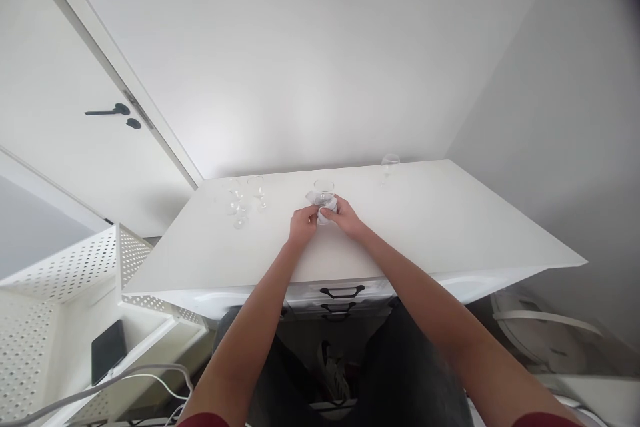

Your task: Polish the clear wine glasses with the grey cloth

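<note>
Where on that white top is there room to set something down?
Widest: right of the right hand, in front of the lone glass. Smaller: front left, before the clustered glasses. Crowded: among those glasses, and around the held glass.

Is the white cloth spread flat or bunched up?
Bunched up: the white cloth is gathered against the glass between the left hand and right hand.

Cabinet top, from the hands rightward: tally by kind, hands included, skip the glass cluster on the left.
Hands: 2 (left hand, right hand)
Glasses: 2 (held glass, far-right glass)
White cloth or tissue: 1
Total: 5
</note>
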`<action>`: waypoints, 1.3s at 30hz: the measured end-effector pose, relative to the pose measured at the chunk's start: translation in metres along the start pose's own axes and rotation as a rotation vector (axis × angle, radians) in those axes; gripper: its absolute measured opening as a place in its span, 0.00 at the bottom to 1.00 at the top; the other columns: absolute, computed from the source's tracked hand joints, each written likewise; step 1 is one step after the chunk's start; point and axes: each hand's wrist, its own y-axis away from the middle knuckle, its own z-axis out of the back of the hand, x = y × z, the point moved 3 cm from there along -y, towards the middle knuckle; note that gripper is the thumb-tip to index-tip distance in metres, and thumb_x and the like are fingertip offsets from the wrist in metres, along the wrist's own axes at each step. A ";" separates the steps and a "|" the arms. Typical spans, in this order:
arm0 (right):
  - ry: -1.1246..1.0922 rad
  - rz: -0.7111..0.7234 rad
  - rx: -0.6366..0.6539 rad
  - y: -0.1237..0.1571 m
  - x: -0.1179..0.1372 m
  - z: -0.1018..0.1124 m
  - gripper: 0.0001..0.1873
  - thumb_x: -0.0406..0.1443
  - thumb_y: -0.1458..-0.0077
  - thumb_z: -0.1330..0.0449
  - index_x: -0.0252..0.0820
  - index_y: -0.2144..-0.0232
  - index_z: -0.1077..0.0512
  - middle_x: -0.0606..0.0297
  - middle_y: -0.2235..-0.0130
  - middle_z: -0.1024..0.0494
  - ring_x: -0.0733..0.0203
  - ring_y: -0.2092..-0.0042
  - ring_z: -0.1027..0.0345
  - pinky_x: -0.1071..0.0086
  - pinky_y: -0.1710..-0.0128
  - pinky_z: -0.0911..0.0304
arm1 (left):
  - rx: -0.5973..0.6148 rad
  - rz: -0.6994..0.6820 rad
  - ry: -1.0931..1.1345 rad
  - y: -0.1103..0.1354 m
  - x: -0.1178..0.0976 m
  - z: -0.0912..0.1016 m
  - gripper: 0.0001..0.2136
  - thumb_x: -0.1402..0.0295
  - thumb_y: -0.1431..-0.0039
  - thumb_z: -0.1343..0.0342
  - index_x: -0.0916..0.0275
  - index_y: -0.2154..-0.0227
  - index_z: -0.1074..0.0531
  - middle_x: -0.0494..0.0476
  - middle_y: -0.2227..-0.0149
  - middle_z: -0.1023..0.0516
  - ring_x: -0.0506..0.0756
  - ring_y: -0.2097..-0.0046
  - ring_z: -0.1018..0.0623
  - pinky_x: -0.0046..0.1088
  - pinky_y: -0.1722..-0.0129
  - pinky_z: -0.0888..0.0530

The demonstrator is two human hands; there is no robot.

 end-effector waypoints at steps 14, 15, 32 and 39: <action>-0.016 -0.123 -0.023 0.000 -0.011 -0.006 0.17 0.48 0.47 0.29 0.43 0.62 0.23 0.62 0.64 0.20 0.54 0.63 0.28 0.61 0.60 0.33 | -0.064 -0.024 0.086 0.003 -0.012 0.002 0.11 0.61 0.37 0.44 0.58 0.71 0.37 0.51 0.69 0.30 0.51 0.68 0.29 0.30 0.64 0.32; -0.117 -0.163 0.042 0.000 -0.011 -0.007 0.18 0.49 0.46 0.30 0.42 0.63 0.22 0.62 0.67 0.20 0.55 0.65 0.28 0.62 0.61 0.33 | -0.064 -0.013 0.152 0.003 -0.013 0.003 0.11 0.58 0.36 0.43 0.58 0.67 0.36 0.52 0.65 0.28 0.51 0.67 0.27 0.30 0.62 0.30; 0.210 -0.091 0.080 0.004 0.000 -0.012 0.21 0.54 0.39 0.38 0.44 0.60 0.28 0.60 0.64 0.22 0.51 0.62 0.29 0.58 0.58 0.33 | -0.108 -0.087 0.474 -0.001 -0.015 0.013 0.25 0.54 0.45 0.29 0.56 0.49 0.29 0.63 0.48 0.19 0.61 0.47 0.21 0.41 0.49 0.26; 0.020 -0.162 0.208 0.004 -0.003 -0.010 0.25 0.56 0.44 0.33 0.41 0.60 0.24 0.60 0.66 0.20 0.54 0.65 0.27 0.61 0.62 0.33 | 0.019 -0.014 0.693 -0.002 -0.008 0.007 0.26 0.55 0.45 0.29 0.57 0.46 0.27 0.64 0.47 0.20 0.62 0.48 0.20 0.41 0.54 0.21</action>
